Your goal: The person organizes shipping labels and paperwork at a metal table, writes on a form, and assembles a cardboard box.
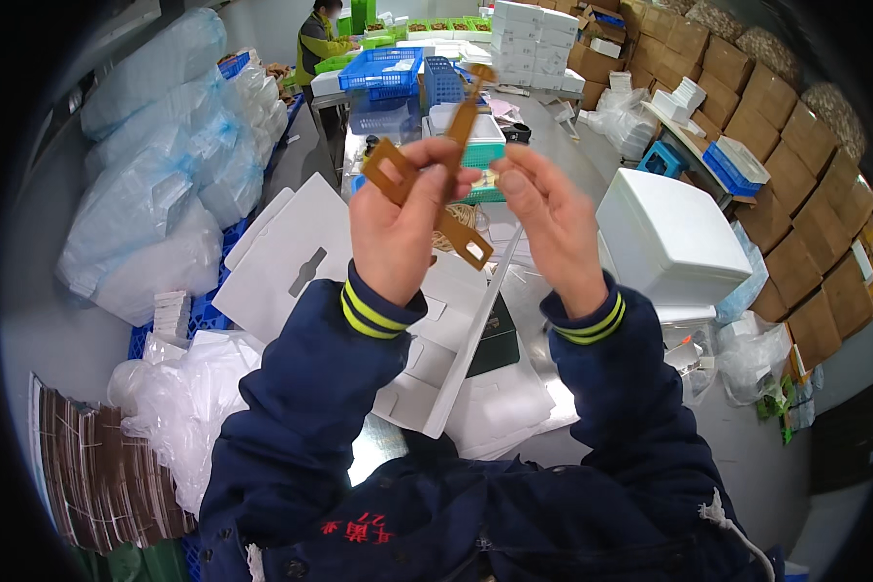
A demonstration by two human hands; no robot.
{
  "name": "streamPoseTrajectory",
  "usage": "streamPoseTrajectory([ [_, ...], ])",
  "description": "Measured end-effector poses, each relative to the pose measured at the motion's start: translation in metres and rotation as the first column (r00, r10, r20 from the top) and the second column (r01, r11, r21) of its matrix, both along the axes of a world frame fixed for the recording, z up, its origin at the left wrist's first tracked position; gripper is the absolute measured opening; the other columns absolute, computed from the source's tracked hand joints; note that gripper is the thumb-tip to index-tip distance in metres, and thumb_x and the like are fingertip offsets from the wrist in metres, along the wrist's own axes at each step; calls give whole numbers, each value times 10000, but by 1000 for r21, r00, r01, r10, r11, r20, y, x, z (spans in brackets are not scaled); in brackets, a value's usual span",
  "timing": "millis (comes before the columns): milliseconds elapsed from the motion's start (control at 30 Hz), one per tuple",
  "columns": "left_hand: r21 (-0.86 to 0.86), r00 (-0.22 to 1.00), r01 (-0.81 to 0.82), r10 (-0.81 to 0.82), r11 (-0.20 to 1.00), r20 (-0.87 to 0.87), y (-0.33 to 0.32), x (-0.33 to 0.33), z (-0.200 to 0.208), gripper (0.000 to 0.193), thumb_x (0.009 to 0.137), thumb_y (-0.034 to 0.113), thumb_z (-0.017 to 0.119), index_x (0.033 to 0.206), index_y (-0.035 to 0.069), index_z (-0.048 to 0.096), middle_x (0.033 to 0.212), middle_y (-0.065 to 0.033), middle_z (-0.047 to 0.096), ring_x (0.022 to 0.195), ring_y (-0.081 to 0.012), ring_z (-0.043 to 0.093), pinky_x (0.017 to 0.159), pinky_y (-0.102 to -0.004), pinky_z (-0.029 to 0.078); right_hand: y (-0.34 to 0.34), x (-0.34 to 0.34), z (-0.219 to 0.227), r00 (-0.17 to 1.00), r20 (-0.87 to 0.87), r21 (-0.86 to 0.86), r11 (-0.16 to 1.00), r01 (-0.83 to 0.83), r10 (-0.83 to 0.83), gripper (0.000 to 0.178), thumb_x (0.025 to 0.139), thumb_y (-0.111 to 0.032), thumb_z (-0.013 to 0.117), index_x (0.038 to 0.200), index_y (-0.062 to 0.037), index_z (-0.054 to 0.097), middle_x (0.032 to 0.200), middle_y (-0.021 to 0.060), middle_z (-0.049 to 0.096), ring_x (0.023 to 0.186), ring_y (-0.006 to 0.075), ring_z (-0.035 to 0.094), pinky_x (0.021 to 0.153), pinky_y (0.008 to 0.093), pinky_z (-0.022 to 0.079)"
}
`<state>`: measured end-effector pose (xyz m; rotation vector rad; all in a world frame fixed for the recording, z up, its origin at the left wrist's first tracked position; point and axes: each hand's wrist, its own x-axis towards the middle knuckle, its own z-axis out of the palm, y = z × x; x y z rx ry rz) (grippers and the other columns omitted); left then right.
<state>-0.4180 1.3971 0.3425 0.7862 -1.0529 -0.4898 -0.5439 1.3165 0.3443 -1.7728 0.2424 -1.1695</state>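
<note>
My left hand (398, 223) is closed on flat golden-brown handle strips (466, 238) with slotted ends, which cross between thumb and fingers. One end points up and away, slightly blurred. My right hand (553, 218) is raised just right of them, fingers loosely curved and thumb close by, with nothing visible in it. Below both hands lies an unfolded white cardboard box (286, 247) with a dark handle-shaped cutout in its left panel. A dark green box (495, 338) shows partly behind its upright white flap (475, 344).
White foam boxes (674, 238) stand at the right. Bagged goods (155, 165) are piled left, above stacked flat cardboard (107, 475). Blue crates (383, 70) sit on the table ahead, with a person (320, 44) beyond. Brown cartons (766, 175) line the right wall.
</note>
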Motion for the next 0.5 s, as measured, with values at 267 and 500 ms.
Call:
streamPoseTrajectory([
  [267,12,869,-14,6,1000,494,7,13,0,355,967,250,381,1151,-25,509,1004,-74,585,873,-114,563,724,-202,447,-40,-20,-5,875,443,28,973,-229,194,263,955,-204,420,963,-8,595,933,99,642,855,153,582,829,285,430],
  [500,480,914,-165,-50,862,403,20,46,-68,424,959,356,310,1263,64,348,732,-55,516,375,-31,276,353,-158,217,-37,-85,-139,1000,0,424,906,-4,4,308,966,-313,380,981,-33,508,618,39,491,511,127,432,542,232,396],
])
